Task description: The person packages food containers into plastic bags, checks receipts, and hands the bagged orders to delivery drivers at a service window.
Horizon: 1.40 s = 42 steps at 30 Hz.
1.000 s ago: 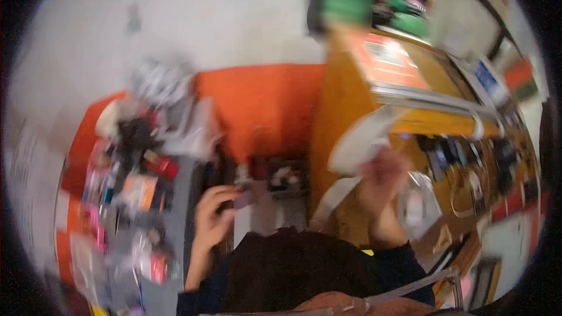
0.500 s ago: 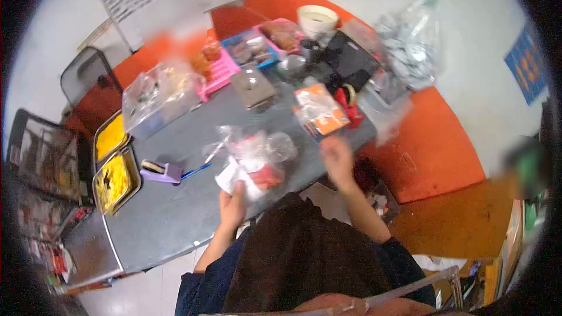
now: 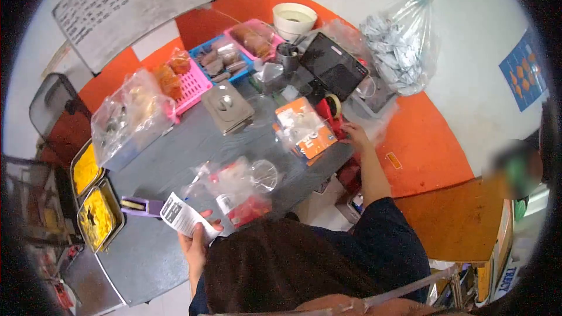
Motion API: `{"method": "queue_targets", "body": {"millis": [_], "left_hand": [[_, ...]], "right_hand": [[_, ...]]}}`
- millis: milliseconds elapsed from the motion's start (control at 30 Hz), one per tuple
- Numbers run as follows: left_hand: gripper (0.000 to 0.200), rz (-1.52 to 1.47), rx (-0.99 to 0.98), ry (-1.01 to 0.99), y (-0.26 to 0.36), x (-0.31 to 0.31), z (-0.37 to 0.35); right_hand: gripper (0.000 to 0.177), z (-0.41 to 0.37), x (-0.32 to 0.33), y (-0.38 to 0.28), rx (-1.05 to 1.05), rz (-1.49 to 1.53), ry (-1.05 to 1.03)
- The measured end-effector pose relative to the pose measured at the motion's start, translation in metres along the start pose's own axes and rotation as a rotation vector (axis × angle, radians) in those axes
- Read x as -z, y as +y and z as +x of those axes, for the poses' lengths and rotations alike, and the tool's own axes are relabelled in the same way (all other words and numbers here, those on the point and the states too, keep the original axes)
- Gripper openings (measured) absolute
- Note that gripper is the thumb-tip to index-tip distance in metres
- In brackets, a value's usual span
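Note:
My left hand (image 3: 196,244) grips a white printed slip (image 3: 184,218) between thumb and fingers, near the front edge of the grey table. Just right of it lies a clear plastic bag (image 3: 234,178) with a red and white pack (image 3: 246,208) in it. A round clear lid (image 3: 264,175) sits beside the bag. My right hand (image 3: 355,136) is at the table's right edge, its fingers bent against the end of a red tape dispenser (image 3: 335,122) carrying a roll of tape. Orange-and-white packets (image 3: 304,129) lie just left of that dispenser.
A purple tape dispenser (image 3: 142,206) and metal trays of yellow food (image 3: 98,219) stand at the left. Farther back are a lidded steel container (image 3: 227,107), a pink basket (image 3: 193,88), a blue basket (image 3: 221,58), a black device (image 3: 332,65) and a white bowl (image 3: 294,20).
My right hand has moved from in front of the orange packets to the red tape dispenser. My left hand has drawn the slip leftward, away from the bag. The view has shifted.

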<state>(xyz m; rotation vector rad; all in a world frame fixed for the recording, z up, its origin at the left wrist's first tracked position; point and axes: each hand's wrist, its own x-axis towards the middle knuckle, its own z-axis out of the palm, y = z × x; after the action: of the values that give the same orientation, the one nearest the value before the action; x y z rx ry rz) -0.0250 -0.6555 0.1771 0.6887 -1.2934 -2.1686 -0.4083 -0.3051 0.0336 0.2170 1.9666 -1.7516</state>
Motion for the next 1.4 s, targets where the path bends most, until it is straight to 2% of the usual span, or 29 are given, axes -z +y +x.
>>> {"method": "queue_targets", "body": {"millis": [67, 133, 200, 233, 267, 333, 367, 433, 467, 533, 567, 633, 667, 733, 767, 800, 867, 900, 933, 1000, 1033, 1067, 1133, 1167, 1200, 1233, 1300, 1333, 1400], "left_hand": [[0.036, 0.002, 0.018, -0.032, -0.005, -0.015, 0.006], [0.037, 0.024, 0.050, -0.084, -0.007, -0.033, 0.011], [0.037, 0.049, 0.085, -0.126, -0.012, -0.052, 0.015], [0.034, 0.060, 0.093, -0.179, -0.015, -0.063, 0.017], [0.031, 0.070, 0.098, -0.230, -0.017, -0.075, 0.020], [0.030, 0.075, 0.116, -0.270, -0.020, -0.095, 0.021], [0.030, 0.095, 0.154, -0.357, -0.024, -0.101, 0.024], [0.028, 0.130, 0.225, -0.482, -0.026, -0.118, 0.024], [0.028, 0.137, 0.222, -0.473, -0.029, -0.124, 0.024], [0.029, 0.169, 0.247, -0.554, -0.038, -0.133, 0.025], [0.032, 0.193, 0.267, -0.591, -0.040, -0.137, 0.026], [0.034, 0.211, 0.261, -0.617, -0.044, -0.141, 0.029], [0.036, 0.222, 0.269, -0.652, -0.047, -0.142, 0.029], [0.036, 0.191, 0.240, -0.617, -0.056, -0.143, 0.027], [0.037, 0.184, 0.263, -0.643, -0.058, -0.143, 0.027], [0.037, 0.177, 0.288, -0.668, -0.058, -0.143, 0.027], [0.036, 0.214, 0.270, -0.661, -0.060, -0.144, 0.026], [0.036, 0.208, 0.265, -0.682, -0.061, -0.144, 0.025], [0.036, 0.203, 0.258, -0.705, -0.061, -0.145, 0.023], [0.036, 0.189, 0.249, -0.656, -0.051, -0.149, 0.019], [0.036, 0.203, 0.260, -0.674, -0.050, -0.147, 0.017], [0.036, 0.214, 0.277, -0.690, -0.049, -0.144, 0.014], [0.036, 0.190, 0.298, -0.689, -0.049, -0.138, 0.011], [0.035, 0.191, 0.302, -0.713, -0.050, -0.135, 0.010], [0.035, 0.191, 0.303, -0.738, -0.050, -0.133, 0.009], [0.035, 0.188, 0.302, -0.733, -0.049, -0.131, 0.007], [0.033, 0.291, 0.250, -0.788, -0.045, -0.126, 0.003], [0.033, 0.287, 0.245, -0.778, -0.045, -0.121, 0.001], [0.035, 0.249, 0.297, -0.760, -0.046, -0.110, -0.003]], "right_hand": [[0.028, -0.001, 0.005, 0.019, 0.302, 0.255, -0.068], [0.025, -0.012, -0.001, 0.029, 0.383, 0.273, 0.026], [0.019, 0.013, 0.011, 0.067, 0.787, -0.547, 0.251], [0.014, 0.019, 0.008, 0.072, 0.640, -0.297, 0.255], [0.014, 0.023, 0.010, 0.074, 0.632, -0.294, 0.258], [0.014, 0.012, 0.003, 0.050, 0.263, 0.138, 0.462], [0.014, 0.013, 0.000, 0.040, 0.267, 0.146, 0.460], [0.031, 0.017, -0.004, 0.023, 0.650, -0.320, 0.635], [0.031, 0.017, -0.006, 0.017, 0.649, -0.313, 0.625], [0.046, 0.012, -0.012, 0.003, 0.402, -0.005, 0.134], [0.046, 0.002, -0.011, -0.006, 0.403, 0.001, 0.119], [0.058, -0.026, -0.007, -0.028, 0.272, 0.231, -0.002], [0.058, -0.025, -0.004, -0.017, 0.272, 0.231, -0.021], [0.061, -0.021, -0.002, 0.017, 0.545, 0.150, 0.039], [0.058, -0.022, -0.008, 0.024, 0.617, 0.208, 0.056], [0.058, -0.020, -0.009, 0.027, 0.609, 0.210, 0.031], [0.056, -0.013, -0.006, 0.030, 0.586, -0.217, 0.257], [0.056, -0.020, -0.007, 0.017, 0.473, -0.612, 0.440], [0.056, -0.023, -0.006, 0.018, 0.480, -0.609, 0.419], [0.059, -0.023, -0.006, 0.015, 0.537, -0.561, 0.638], [0.059, -0.033, -0.015, 0.001, 0.548, -0.558, 0.623], [0.060, -0.055, -0.027, -0.021, 0.807, -0.412, 0.549], [0.063, -0.112, -0.063, -0.063, 0.936, 0.095, 0.236], [0.065, -0.142, -0.087, -0.083, 0.794, 0.436, 0.006], [0.066, -0.168, -0.102, -0.100, 0.634, 0.524, -0.233], [0.068, -0.185, -0.117, -0.110, 0.466, 0.603, -0.469], [0.074, -0.190, -0.149, -0.113, 0.281, 0.511, -0.778], [0.074, -0.187, -0.161, -0.110, 0.277, 0.504, -0.789], [0.078, -0.173, -0.187, -0.092, 0.185, 0.429, -0.937]]}}
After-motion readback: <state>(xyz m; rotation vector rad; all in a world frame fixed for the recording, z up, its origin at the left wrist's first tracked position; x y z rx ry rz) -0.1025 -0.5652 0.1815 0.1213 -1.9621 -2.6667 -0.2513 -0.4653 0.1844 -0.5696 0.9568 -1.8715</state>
